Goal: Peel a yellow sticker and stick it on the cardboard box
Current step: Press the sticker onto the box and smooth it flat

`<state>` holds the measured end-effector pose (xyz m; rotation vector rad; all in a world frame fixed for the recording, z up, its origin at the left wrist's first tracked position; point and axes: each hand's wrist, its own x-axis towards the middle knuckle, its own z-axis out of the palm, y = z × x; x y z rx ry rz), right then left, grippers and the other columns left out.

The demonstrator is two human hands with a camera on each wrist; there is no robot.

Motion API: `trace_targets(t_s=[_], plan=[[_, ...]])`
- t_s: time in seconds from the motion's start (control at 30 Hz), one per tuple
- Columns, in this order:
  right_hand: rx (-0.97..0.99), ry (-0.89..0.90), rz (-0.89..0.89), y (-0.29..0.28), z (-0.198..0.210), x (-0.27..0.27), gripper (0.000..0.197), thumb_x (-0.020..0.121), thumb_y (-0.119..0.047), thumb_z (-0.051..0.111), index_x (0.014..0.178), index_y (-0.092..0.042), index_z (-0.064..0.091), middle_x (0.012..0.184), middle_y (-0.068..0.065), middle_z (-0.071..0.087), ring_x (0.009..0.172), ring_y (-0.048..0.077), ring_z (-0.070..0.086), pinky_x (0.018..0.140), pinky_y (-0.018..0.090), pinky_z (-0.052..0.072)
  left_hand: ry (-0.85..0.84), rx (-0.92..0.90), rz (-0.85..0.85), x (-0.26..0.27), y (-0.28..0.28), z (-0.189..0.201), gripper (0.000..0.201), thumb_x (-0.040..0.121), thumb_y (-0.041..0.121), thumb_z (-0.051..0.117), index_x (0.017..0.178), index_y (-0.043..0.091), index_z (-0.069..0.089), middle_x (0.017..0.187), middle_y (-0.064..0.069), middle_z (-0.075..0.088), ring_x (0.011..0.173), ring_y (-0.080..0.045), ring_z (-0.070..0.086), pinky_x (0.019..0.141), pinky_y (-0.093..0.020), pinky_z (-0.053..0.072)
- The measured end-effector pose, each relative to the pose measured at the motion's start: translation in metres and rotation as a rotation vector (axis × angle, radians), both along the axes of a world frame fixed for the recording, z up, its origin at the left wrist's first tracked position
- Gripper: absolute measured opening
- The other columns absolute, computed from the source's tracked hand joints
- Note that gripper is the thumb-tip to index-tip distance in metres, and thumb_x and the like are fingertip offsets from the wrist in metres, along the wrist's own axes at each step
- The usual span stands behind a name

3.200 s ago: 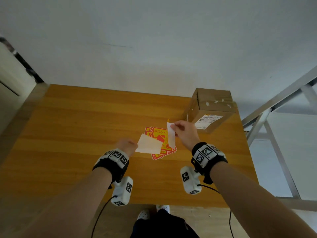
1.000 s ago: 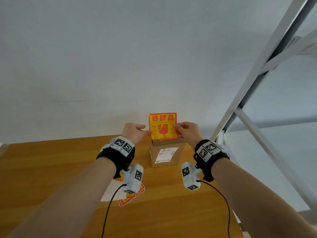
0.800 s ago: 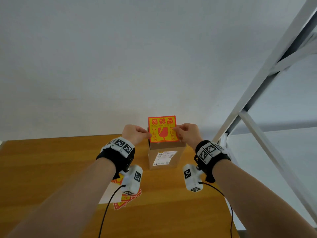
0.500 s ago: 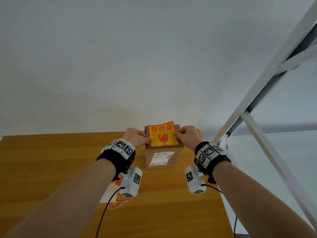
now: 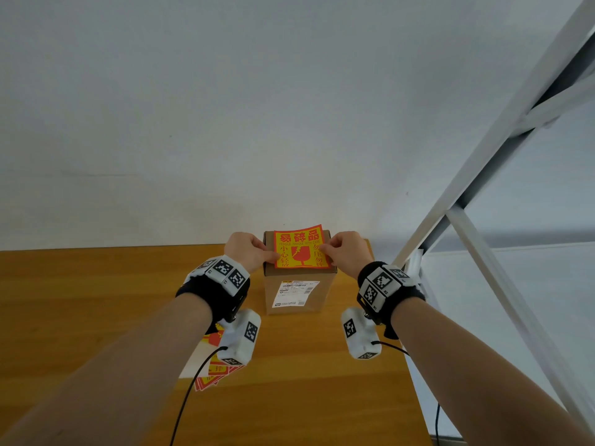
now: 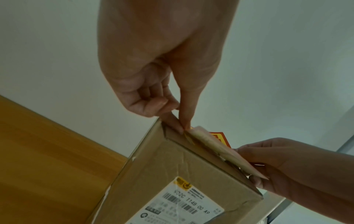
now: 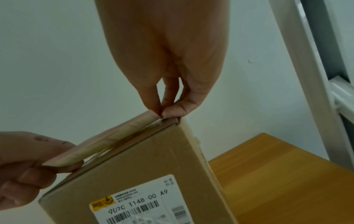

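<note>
A yellow sticker (image 5: pixel 301 247) with red print lies low over the top of the cardboard box (image 5: pixel 297 300), its far edge slightly raised. My left hand (image 5: pixel 273 255) pinches its left edge and my right hand (image 5: pixel 323 251) pinches its right edge. In the left wrist view, thumb and forefinger of the left hand (image 6: pixel 184 126) hold the sticker (image 6: pixel 216 149) at the box's (image 6: pixel 172 174) top corner. The right wrist view shows the right hand (image 7: pixel 162 115) pinching the sticker (image 7: pixel 114 136) just above the box (image 7: pixel 145 160); a thin gap shows along the near edge.
The box stands at the far right of the wooden table (image 5: pixel 96 300), against a white wall, with a white shipping label (image 5: pixel 294 292) on its near face. A pile of stickers and a white backing sheet (image 5: pixel 214 375) lie under my left forearm. A white metal frame (image 5: pixel 483 175) rises to the right.
Both hands have brought the sticker down from upright in the air to nearly flat over the box's top. One backing sheet now lies on the table.
</note>
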<state>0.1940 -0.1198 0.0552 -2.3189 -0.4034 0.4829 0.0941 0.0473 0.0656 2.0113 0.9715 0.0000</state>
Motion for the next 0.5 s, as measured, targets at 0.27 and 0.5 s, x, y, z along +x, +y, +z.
trace_targets(t_s=[0.27, 0.5], plan=[[-0.030, -0.005, 0.010, 0.0020, 0.0036, -0.0019, 0.021, 0.090, -0.026, 0.059, 0.088, -0.007, 0.067, 0.082, 0.005, 0.064, 0.076, 0.016, 0.058, 0.058, 0.020, 0.044, 0.005, 0.040, 0.005, -0.0008, -0.0038, 0.0042, 0.031, 0.069, 0.026, 0.081, 0.063, 0.017, 0.052, 0.070, 0.004, 0.055, 0.079, -0.017, 0.055, 0.067, -0.028, 0.042], [-0.094, -0.032, 0.016, 0.0018, 0.0066, -0.0025, 0.021, 0.089, -0.028, 0.060, 0.088, -0.008, 0.067, 0.078, 0.002, 0.062, 0.062, 0.009, 0.053, 0.048, 0.016, 0.035, 0.026, 0.117, -0.038, -0.0005, -0.0064, 0.0045, 0.030, 0.070, 0.026, 0.080, 0.065, 0.018, 0.052, 0.075, 0.002, 0.057, 0.077, -0.017, 0.055, 0.051, -0.021, 0.037]])
